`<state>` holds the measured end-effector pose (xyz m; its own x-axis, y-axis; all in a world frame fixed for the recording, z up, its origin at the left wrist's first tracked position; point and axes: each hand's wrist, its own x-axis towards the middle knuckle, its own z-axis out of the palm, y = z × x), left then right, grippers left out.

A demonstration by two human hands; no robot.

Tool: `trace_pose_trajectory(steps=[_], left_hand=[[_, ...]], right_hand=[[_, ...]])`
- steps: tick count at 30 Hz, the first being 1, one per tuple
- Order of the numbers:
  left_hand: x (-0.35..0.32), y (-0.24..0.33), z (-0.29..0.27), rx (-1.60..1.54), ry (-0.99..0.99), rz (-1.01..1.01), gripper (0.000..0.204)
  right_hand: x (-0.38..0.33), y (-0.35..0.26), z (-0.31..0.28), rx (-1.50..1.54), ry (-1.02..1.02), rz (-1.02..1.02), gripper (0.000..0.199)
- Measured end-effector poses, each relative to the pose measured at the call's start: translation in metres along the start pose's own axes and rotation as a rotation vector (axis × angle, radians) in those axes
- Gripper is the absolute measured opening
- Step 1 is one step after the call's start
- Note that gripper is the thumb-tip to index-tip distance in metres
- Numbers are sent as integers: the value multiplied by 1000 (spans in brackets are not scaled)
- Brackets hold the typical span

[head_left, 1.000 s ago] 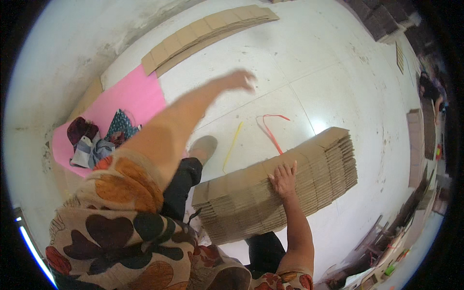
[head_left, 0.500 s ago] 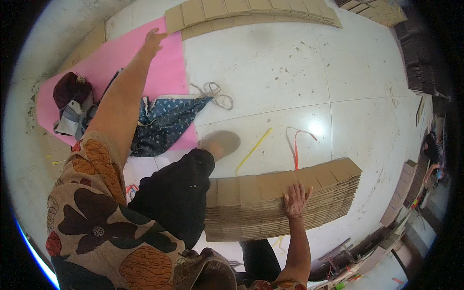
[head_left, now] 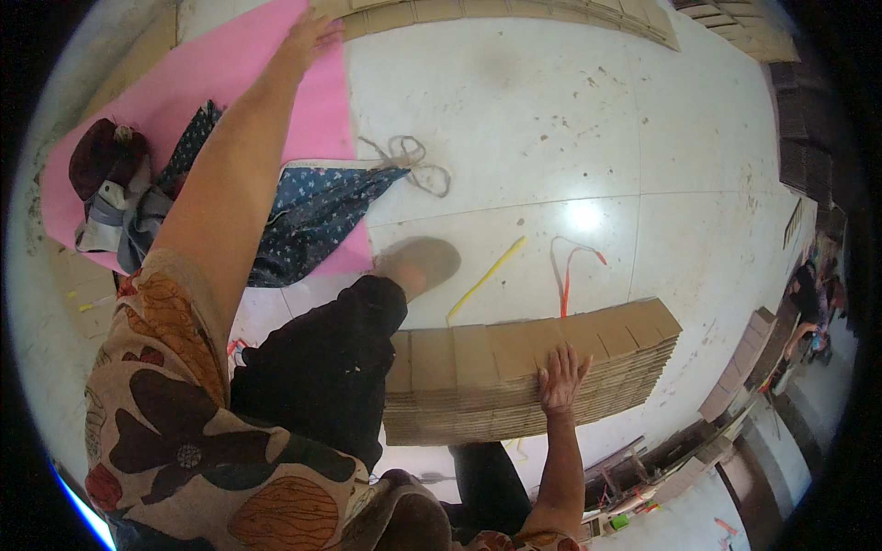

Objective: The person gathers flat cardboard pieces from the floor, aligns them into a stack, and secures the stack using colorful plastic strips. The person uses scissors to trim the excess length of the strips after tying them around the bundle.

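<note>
A thick stack of slotted brown cardboard strips [head_left: 478,367] lies in front of me on the floor. My right hand [head_left: 562,378] rests on its top, fingers spread and holding nothing. My left arm reaches far forward over a pink sheet [head_left: 317,119]. My left hand [head_left: 315,39] is at the near left end of another cardboard stack [head_left: 441,13], fingers stretched out and apart. Whether its fingertips touch that stack I cannot tell.
A blue flowered cloth [head_left: 322,216] with ties and a dark red cap [head_left: 108,161] lie on the pink sheet. A yellow strap [head_left: 487,278] and a red strap [head_left: 565,280] run out by the near stack. Dark cardboard piles [head_left: 808,147] stand far right. Another person [head_left: 808,303] is at the right edge.
My left hand has moved forward and a little right along the far stack's end. The view has shifted slightly. My right hand stays on the near stack.
</note>
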<state>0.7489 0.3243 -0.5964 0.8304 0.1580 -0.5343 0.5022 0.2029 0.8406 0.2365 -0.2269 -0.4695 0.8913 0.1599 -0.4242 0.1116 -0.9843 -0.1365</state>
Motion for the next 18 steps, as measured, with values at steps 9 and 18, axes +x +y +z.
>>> trace_pose_trajectory(steps=[9, 18], left_hand=[[55, -25, -12, -399, 82, 242, 54], [-8, 6, 33, -634, 367, 329, 28]], right_hand=[[-7, 9, 14, -7, -45, 17, 41], [3, 2, 0, -37, -79, 26, 42]])
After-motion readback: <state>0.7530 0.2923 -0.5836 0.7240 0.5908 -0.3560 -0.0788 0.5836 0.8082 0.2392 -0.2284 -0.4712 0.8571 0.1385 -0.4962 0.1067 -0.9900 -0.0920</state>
